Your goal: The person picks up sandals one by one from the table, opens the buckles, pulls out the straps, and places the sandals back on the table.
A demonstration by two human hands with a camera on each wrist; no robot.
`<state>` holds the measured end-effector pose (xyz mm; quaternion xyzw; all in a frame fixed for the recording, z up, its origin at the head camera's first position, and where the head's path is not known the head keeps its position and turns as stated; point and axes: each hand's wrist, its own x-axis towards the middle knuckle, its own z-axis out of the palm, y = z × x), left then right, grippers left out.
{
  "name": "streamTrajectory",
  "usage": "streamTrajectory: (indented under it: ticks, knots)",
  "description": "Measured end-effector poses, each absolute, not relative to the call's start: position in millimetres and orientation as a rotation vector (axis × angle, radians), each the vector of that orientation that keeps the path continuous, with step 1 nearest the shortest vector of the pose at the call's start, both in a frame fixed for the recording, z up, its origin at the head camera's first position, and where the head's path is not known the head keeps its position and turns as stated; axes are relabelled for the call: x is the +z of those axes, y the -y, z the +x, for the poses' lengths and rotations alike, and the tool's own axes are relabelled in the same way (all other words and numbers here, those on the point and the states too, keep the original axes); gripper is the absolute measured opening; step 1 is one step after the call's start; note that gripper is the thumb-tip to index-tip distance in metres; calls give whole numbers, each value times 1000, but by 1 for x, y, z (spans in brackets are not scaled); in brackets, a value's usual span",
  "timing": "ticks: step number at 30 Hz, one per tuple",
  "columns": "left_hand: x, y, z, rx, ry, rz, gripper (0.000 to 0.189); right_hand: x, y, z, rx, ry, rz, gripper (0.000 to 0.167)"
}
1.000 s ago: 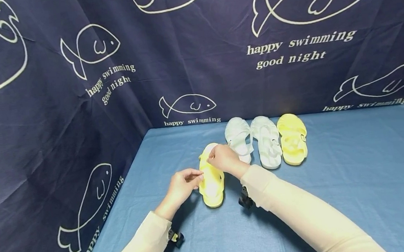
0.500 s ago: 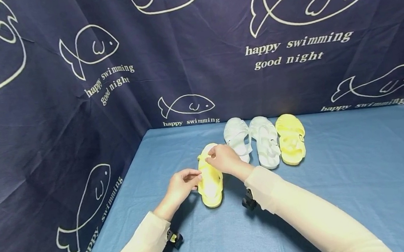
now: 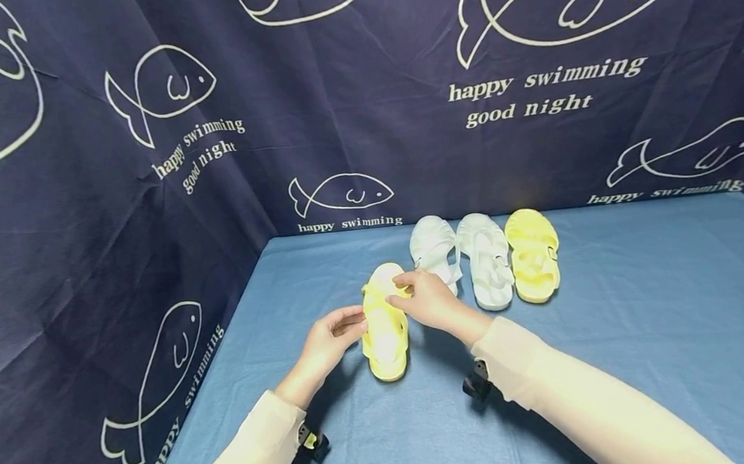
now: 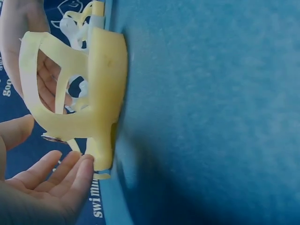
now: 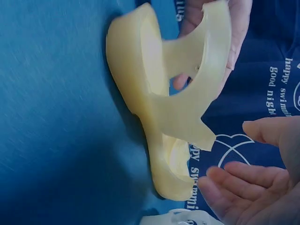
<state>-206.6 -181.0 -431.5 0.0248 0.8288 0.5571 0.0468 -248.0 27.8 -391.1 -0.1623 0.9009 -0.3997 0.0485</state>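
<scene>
A yellow sandal (image 3: 387, 355) lies sole down on the blue cloth, its toe pointing to the back. My left hand (image 3: 329, 340) is at its left side. In the left wrist view the fingertips (image 4: 83, 161) are close to the sandal's edge, just past a small buckle (image 4: 54, 138) on the strap, with thumb and fingers apart. At the sandal's right side, near the toe, is my right hand (image 3: 428, 300), thumb and fingers spread with nothing between them. The right wrist view shows a loose strap end (image 5: 204, 138) sticking out beside these fingers.
Behind and to the right stand two pale grey-green sandals (image 3: 433, 241) and another yellow sandal (image 3: 534, 260) in a row. Dark blue curtains (image 3: 359, 112) with white fish drawings rise along the back and left edges of the blue-covered table (image 3: 628, 341).
My right hand has come away from the strap and shifted right, its fingers parting. The left hand stays beside the sandal with little movement.
</scene>
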Motion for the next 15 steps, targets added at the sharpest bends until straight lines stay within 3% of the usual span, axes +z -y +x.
streamTrajectory:
  ticks: [15]
  knots:
    - [-436, 188, -196, 1844, -2439, 153, 63, -411, -36, -212, -1558, -2614, -327, 63]
